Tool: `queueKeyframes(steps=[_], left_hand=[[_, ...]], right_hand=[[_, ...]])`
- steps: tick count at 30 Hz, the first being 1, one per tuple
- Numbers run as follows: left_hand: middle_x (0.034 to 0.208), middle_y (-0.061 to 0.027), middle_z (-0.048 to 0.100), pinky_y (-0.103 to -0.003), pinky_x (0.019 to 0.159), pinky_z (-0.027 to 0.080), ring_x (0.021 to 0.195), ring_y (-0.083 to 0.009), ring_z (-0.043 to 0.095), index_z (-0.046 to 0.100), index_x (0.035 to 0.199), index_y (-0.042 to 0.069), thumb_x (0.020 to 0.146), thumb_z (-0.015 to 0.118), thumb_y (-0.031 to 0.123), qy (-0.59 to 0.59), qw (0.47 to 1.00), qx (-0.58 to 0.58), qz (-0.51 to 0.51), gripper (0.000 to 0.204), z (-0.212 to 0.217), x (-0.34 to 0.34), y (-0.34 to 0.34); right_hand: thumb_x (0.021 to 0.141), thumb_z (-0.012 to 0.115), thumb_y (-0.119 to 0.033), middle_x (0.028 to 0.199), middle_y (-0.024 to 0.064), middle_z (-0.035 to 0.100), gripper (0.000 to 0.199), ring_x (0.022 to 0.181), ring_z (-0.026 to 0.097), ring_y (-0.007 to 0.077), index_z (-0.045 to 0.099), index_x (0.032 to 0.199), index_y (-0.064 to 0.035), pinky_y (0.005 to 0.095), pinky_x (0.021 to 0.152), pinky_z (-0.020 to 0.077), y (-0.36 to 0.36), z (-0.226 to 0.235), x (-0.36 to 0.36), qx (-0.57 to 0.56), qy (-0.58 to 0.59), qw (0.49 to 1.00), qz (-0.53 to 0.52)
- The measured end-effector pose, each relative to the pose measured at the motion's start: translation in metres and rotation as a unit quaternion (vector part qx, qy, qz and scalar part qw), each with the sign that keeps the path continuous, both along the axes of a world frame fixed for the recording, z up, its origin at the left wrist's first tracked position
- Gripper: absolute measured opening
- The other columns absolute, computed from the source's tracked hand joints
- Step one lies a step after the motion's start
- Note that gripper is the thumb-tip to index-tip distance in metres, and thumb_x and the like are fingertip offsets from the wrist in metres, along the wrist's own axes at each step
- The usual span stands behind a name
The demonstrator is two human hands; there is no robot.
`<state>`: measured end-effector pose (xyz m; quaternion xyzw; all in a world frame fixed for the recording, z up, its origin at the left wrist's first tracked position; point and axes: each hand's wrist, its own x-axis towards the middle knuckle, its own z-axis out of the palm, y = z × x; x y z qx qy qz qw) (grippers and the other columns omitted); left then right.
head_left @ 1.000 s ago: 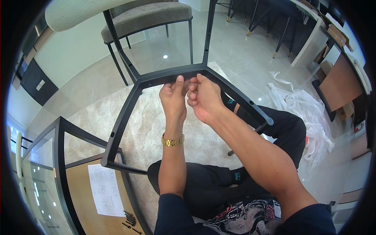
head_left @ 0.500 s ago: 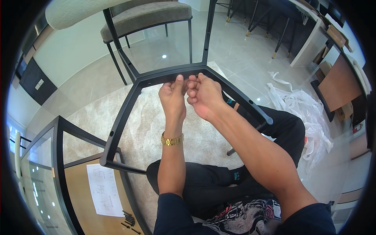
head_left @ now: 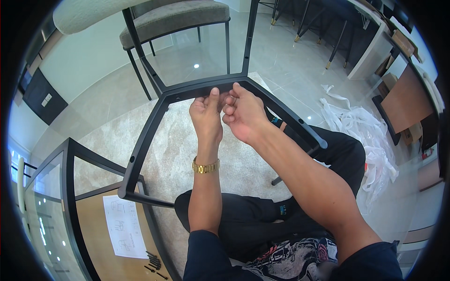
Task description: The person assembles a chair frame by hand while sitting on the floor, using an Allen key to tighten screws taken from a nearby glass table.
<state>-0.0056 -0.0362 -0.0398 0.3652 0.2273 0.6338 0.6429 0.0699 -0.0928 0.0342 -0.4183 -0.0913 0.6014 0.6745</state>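
Note:
A black chair frame [head_left: 199, 86] stands over my lap, its bent crossbar running in front of both hands and its side rails spreading toward me. My left hand [head_left: 206, 112], with a gold watch on the wrist, is closed on the crossbar's lower edge, thumb up against the bar and fingers curled beneath. Just to its right, my right hand [head_left: 246, 112] is closed in a pinch against the bar near the right corner. Whatever its fingertips hold is hidden. Small dark holes show along the rails and the crossbar's left end.
At lower left, a printed instruction sheet [head_left: 124, 227] and several black bolts [head_left: 153, 262] lie on a brown board [head_left: 91, 210] inside another black frame [head_left: 70, 187]. A grey upholstered seat [head_left: 183, 21] stands beyond. Crumpled white plastic wrapping [head_left: 361, 145] covers the floor at right, near cardboard pieces [head_left: 405, 100].
My right thumb and index finger have shifted slightly up and left along the bar. My left hand and the frame have barely moved.

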Motion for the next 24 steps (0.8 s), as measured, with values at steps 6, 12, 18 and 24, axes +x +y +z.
queueKeyframes(steps=[6, 12, 18, 24], left_hand=[[0.078, -0.0096, 0.07, -0.023, 0.05, 0.051, 0.058, -0.0111, 0.062, 0.059, 0.096, -0.005, 0.103, 0.068, 0.02, 0.002, 1.0, 0.001, 0.015, 0.027, -0.003, 0.0, 0.003], [0.084, -0.014, 0.073, -0.023, 0.051, 0.051, 0.06, -0.0123, 0.064, 0.06, 0.095, -0.005, 0.103, 0.067, 0.02, -0.007, 1.0, 0.004, 0.017, 0.027, -0.002, 0.003, 0.002], [0.082, -0.0131, 0.072, -0.023, 0.049, 0.051, 0.058, -0.0111, 0.063, 0.06, 0.094, -0.005, 0.103, 0.068, 0.02, -0.007, 1.0, -0.001, 0.013, 0.027, -0.002, 0.002, 0.001], [0.102, -0.0194, 0.074, -0.033, 0.086, 0.06, 0.089, -0.0223, 0.074, 0.062, 0.109, -0.009, 0.101, 0.068, 0.014, 0.011, 1.0, -0.018, -0.004, 0.025, -0.009, -0.004, 0.005]], right_hand=[[0.112, 0.04, -0.025, 0.077, 0.0024, 0.053, 0.026, 0.057, 0.043, 0.011, 0.052, 0.102, -0.0047, 0.0278, 0.052, 0.0339, -0.001, -0.001, 0.003, 0.004, -0.01, 1.0, 0.012], [0.112, 0.041, -0.025, 0.075, 0.0015, 0.052, 0.026, 0.056, 0.041, 0.0108, 0.054, 0.103, -0.0047, 0.0277, 0.052, 0.0342, 0.002, -0.007, 0.005, 0.019, 0.002, 1.0, -0.01], [0.112, 0.044, -0.025, 0.075, 0.0015, 0.052, 0.026, 0.057, 0.043, 0.0112, 0.055, 0.099, -0.0048, 0.0275, 0.053, 0.035, -0.004, -0.002, 0.001, 0.009, 0.005, 1.0, -0.003], [0.111, 0.046, -0.025, 0.075, 0.0018, 0.053, 0.025, 0.057, 0.044, 0.0115, 0.054, 0.1, -0.0046, 0.0276, 0.054, 0.0361, 0.0, -0.006, 0.003, 0.02, 0.029, 0.999, -0.003]])
